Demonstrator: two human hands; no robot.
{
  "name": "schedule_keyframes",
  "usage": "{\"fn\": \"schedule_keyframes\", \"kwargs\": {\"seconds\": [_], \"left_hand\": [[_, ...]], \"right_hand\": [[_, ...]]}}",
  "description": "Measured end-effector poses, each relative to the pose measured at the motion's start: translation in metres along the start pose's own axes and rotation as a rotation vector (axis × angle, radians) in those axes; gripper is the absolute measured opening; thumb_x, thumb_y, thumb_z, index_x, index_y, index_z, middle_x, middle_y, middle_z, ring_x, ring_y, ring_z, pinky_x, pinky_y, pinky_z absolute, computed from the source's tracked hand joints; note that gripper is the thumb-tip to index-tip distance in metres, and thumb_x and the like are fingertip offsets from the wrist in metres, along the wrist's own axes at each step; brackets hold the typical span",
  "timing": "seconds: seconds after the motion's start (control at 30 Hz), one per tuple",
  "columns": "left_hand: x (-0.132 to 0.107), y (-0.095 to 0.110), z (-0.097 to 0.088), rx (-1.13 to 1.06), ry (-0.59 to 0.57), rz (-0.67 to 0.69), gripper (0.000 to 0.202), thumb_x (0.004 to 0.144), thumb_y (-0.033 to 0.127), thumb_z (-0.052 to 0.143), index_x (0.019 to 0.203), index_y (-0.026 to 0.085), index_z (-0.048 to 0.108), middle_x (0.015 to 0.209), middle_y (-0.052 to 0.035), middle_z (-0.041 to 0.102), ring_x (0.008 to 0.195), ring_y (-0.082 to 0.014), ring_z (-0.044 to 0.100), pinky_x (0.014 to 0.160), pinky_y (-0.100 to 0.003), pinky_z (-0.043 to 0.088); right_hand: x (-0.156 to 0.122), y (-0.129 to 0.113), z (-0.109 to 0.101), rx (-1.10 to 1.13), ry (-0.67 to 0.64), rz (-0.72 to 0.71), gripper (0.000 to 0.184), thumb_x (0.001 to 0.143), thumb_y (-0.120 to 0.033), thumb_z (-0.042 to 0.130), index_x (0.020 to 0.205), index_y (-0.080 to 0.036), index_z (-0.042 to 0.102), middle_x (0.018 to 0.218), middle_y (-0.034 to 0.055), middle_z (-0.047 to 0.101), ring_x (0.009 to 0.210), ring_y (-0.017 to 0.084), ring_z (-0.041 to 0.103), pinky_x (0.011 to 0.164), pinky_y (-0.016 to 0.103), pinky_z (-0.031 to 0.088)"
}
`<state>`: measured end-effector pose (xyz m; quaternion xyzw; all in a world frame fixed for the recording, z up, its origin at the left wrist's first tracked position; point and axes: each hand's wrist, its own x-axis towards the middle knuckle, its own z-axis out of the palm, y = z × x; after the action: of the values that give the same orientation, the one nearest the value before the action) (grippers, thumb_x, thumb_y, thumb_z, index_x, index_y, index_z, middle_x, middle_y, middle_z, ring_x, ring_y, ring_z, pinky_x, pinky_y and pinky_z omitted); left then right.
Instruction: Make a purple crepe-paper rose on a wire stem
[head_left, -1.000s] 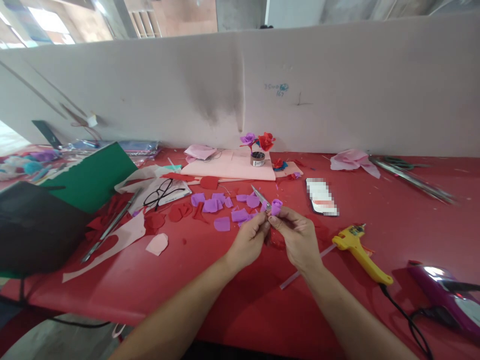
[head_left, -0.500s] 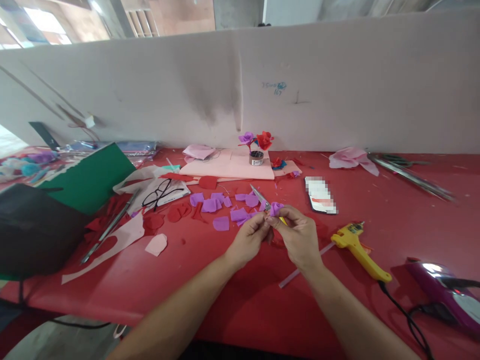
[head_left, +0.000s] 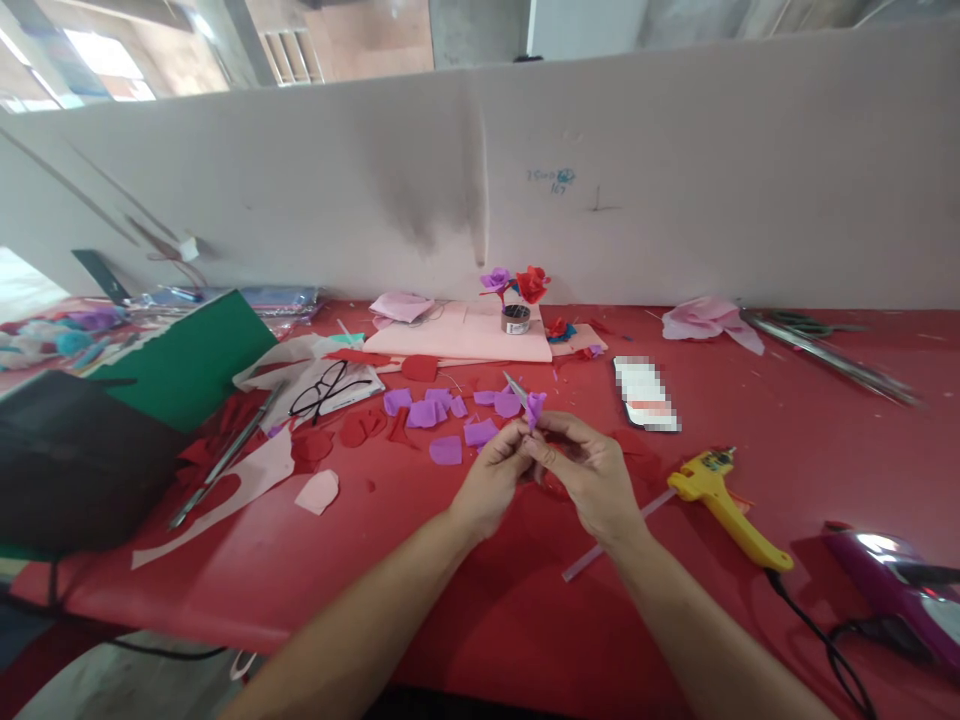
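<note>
My left hand (head_left: 491,478) and my right hand (head_left: 592,478) meet above the red table (head_left: 465,580), fingertips pinched together on a small rolled purple paper flower (head_left: 535,407). Both hands grip it from below. Just behind it lie scissors (head_left: 514,388) and several loose purple paper petals (head_left: 442,412) on the table. Red paper cut-outs (head_left: 352,428) lie to the left of the petals.
A yellow glue gun (head_left: 724,498) with a clear glue stick (head_left: 600,555) lies to the right. A purple appliance (head_left: 896,590) sits at the far right. A phone (head_left: 646,394), glasses (head_left: 326,388), green card (head_left: 187,360), and a tin with paper roses (head_left: 516,300) lie further back.
The purple flower has shifted slightly left between my fingertips and turned. Both hands stay close together at the same spot.
</note>
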<state>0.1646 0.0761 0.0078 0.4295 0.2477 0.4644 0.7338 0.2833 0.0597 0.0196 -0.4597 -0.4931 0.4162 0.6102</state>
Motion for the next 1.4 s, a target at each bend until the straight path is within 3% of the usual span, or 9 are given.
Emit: {"fn": "schedule_keyframes", "kwargs": {"seconds": [0.13, 0.23, 0.33, 0.43, 0.57, 0.7, 1.0, 1.2, 1.4], "left_hand": [[0.001, 0.000, -0.001, 0.095, 0.029, 0.080, 0.027, 0.078, 0.042, 0.068, 0.072, 0.017, 0.057, 0.065, 0.0028, 0.051, 0.061, -0.0090, 0.042, 0.063, -0.023, 0.038], [0.002, 0.002, -0.002, 0.178, 0.031, 0.146, 0.027, 0.077, 0.044, 0.068, 0.078, 0.018, 0.065, 0.078, -0.0014, 0.060, 0.074, -0.0129, 0.051, 0.077, -0.027, 0.043], [0.002, 0.004, -0.003, 0.206, 0.004, 0.160, 0.028, 0.077, 0.045, 0.067, 0.088, 0.019, 0.069, 0.092, -0.0052, 0.066, 0.091, -0.0180, 0.056, 0.088, -0.032, 0.043], [0.003, 0.004, -0.005, 0.205, -0.010, 0.152, 0.028, 0.078, 0.044, 0.066, 0.091, 0.020, 0.070, 0.095, -0.0061, 0.067, 0.095, -0.0198, 0.057, 0.090, -0.033, 0.043], [0.004, 0.001, -0.006, 0.167, 0.002, 0.137, 0.025, 0.077, 0.042, 0.068, 0.080, 0.018, 0.066, 0.080, -0.0033, 0.063, 0.080, -0.0156, 0.056, 0.079, -0.029, 0.045], [0.005, -0.004, -0.008, 0.048, 0.021, 0.055, 0.025, 0.079, 0.039, 0.067, 0.074, 0.017, 0.056, 0.062, 0.0035, 0.051, 0.059, -0.0095, 0.045, 0.061, -0.024, 0.038], [0.007, 0.001, -0.007, -0.126, 0.039, -0.001, 0.026, 0.077, 0.037, 0.069, 0.074, 0.017, 0.052, 0.059, 0.0057, 0.042, 0.052, -0.0067, 0.033, 0.054, -0.021, 0.027], [0.007, 0.010, -0.006, -0.190, 0.094, -0.034, 0.022, 0.079, 0.034, 0.067, 0.087, 0.021, 0.051, 0.056, 0.0067, 0.043, 0.050, -0.0069, 0.034, 0.051, -0.018, 0.026], [0.007, 0.015, -0.006, -0.198, 0.120, -0.095, 0.024, 0.077, 0.035, 0.069, 0.086, 0.022, 0.051, 0.051, 0.0074, 0.040, 0.047, -0.0071, 0.031, 0.048, -0.017, 0.026]], "right_hand": [[-0.001, -0.003, 0.002, 0.008, -0.022, -0.049, 0.018, 0.072, -0.026, 0.074, 0.090, -0.025, 0.073, 0.094, 0.0028, 0.070, 0.089, 0.020, 0.064, 0.082, 0.036, 0.054], [-0.001, -0.003, 0.003, 0.007, -0.017, -0.148, 0.014, 0.073, -0.022, 0.073, 0.086, -0.028, 0.075, 0.096, 0.0017, 0.071, 0.093, 0.020, 0.065, 0.089, 0.038, 0.052], [-0.001, -0.003, 0.002, -0.022, -0.022, -0.192, 0.017, 0.074, -0.020, 0.073, 0.087, -0.030, 0.075, 0.096, 0.0012, 0.071, 0.094, 0.019, 0.065, 0.090, 0.038, 0.052], [-0.001, -0.002, 0.001, -0.023, -0.024, -0.194, 0.018, 0.074, -0.019, 0.073, 0.088, -0.031, 0.076, 0.096, 0.0005, 0.070, 0.093, 0.019, 0.065, 0.089, 0.036, 0.053], [-0.002, 0.002, 0.001, 0.001, 0.000, -0.145, 0.018, 0.074, -0.022, 0.074, 0.090, -0.029, 0.074, 0.096, 0.0005, 0.071, 0.091, 0.018, 0.065, 0.086, 0.035, 0.054], [-0.001, 0.004, 0.002, 0.030, 0.036, -0.008, 0.035, 0.074, -0.028, 0.075, 0.108, -0.028, 0.068, 0.100, 0.0026, 0.071, 0.085, 0.018, 0.066, 0.074, 0.032, 0.056], [0.000, 0.004, 0.003, 0.042, -0.001, 0.024, 0.028, 0.077, -0.031, 0.073, 0.103, -0.024, 0.068, 0.102, 0.0052, 0.070, 0.093, 0.019, 0.065, 0.083, 0.033, 0.053], [0.000, 0.007, 0.004, 0.052, 0.018, 0.051, 0.026, 0.077, -0.033, 0.072, 0.101, -0.023, 0.069, 0.103, 0.0049, 0.071, 0.098, 0.020, 0.064, 0.092, 0.036, 0.049], [0.003, 0.014, 0.001, -0.064, 0.102, 0.052, 0.017, 0.079, -0.038, 0.068, 0.083, -0.021, 0.069, 0.076, -0.0002, 0.066, 0.072, 0.014, 0.059, 0.072, 0.027, 0.048]]}}
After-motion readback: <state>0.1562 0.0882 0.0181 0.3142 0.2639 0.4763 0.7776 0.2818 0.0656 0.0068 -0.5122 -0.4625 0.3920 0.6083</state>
